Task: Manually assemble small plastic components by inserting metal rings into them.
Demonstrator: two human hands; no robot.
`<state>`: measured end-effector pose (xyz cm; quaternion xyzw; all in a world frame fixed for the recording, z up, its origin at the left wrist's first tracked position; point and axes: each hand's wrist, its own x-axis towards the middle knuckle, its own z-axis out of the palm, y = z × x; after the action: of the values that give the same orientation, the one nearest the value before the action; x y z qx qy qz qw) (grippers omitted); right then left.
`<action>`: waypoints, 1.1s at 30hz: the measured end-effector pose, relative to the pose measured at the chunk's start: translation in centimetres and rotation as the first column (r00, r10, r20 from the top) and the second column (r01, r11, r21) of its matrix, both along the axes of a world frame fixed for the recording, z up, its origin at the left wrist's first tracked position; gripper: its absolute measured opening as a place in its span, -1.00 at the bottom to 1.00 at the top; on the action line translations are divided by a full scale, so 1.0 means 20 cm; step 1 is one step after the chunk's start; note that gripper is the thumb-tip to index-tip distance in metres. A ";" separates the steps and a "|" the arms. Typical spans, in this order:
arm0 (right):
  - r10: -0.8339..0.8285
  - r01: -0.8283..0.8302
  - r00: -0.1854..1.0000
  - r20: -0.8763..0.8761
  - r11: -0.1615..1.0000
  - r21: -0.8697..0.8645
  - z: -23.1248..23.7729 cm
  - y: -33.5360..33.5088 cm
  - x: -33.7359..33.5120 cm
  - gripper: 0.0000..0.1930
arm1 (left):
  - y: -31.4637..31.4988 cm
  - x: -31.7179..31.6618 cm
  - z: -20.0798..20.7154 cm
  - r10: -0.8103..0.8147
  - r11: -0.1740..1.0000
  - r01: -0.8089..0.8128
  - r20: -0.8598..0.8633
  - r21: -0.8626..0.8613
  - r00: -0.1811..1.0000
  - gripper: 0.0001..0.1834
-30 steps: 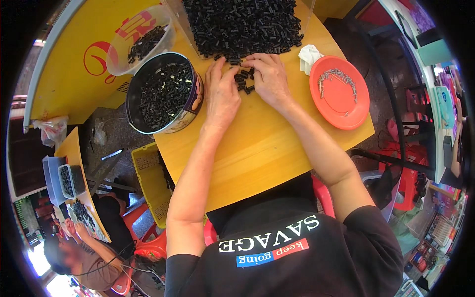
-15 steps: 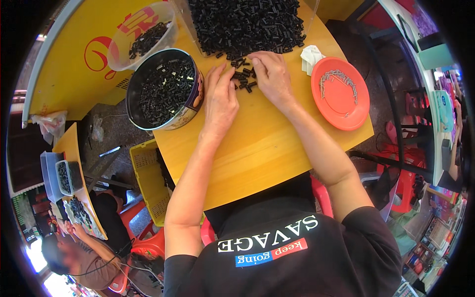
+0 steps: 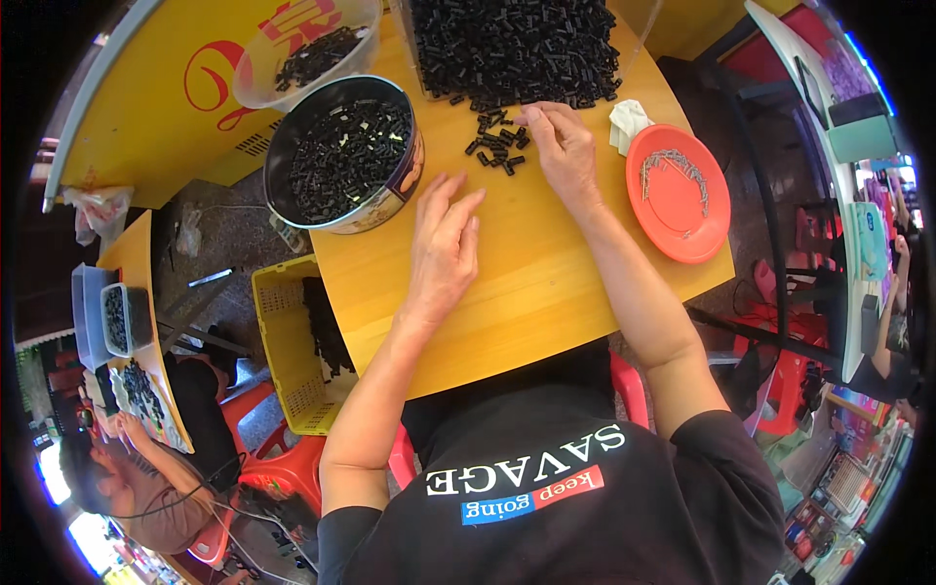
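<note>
My left hand (image 3: 447,244) hovers over the yellow table with fingers spread and nothing in them. It is nearest the round dark tin (image 3: 417,161), which is filled with small black plastic pieces. My right hand (image 3: 567,156) is at the right edge of a loose cluster of black plastic pieces (image 3: 499,146). Its fingers are curled, with thumb and forefinger close together; anything between the tips is too small to make out. Just beyond the cluster, a large heap of the same black pieces (image 3: 517,49) lies in a clear, open-fronted bin.
A red plate (image 3: 673,229) with small metal pins stands at the right, beside a crumpled white tissue (image 3: 629,122). A clear tub (image 3: 255,83) of black parts is behind the tin. Below the table's left edge sits a yellow crate (image 3: 283,292). Another person works at far left.
My left hand has drawn back from the loose pieces toward me, and its fingers have spread. My right hand stays by the cluster. The whole view has shifted slightly.
</note>
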<state>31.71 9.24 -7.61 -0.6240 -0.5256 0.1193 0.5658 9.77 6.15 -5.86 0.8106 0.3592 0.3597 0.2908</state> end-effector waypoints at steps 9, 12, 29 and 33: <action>-0.015 0.021 0.999 0.050 0.992 -0.121 0.03 0.01 0.00 -0.78 | 0.00 0.00 -0.03 0.002 0.998 -0.005 0.040 0.064 0.999 -0.68; 0.004 0.034 0.990 0.142 0.964 -0.263 0.09 0.03 0.00 -0.74 | 0.00 -0.01 -0.03 -0.003 0.997 -0.002 0.056 0.078 0.998 -0.69; 0.308 0.159 0.787 0.535 0.736 -0.658 0.32 0.16 0.05 -0.78 | -0.01 -0.01 -0.04 -0.001 0.996 -0.008 0.105 0.084 0.994 -0.74; 0.254 0.199 0.794 0.552 0.749 -0.632 0.30 0.12 0.12 -0.81 | 0.00 -0.01 -0.03 -0.015 0.996 0.006 0.103 0.092 0.995 -0.75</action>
<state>34.02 11.65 -1.65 -0.7782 -0.6108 0.0998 0.1063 9.53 6.12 -6.55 0.8052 0.3223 0.4159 0.2735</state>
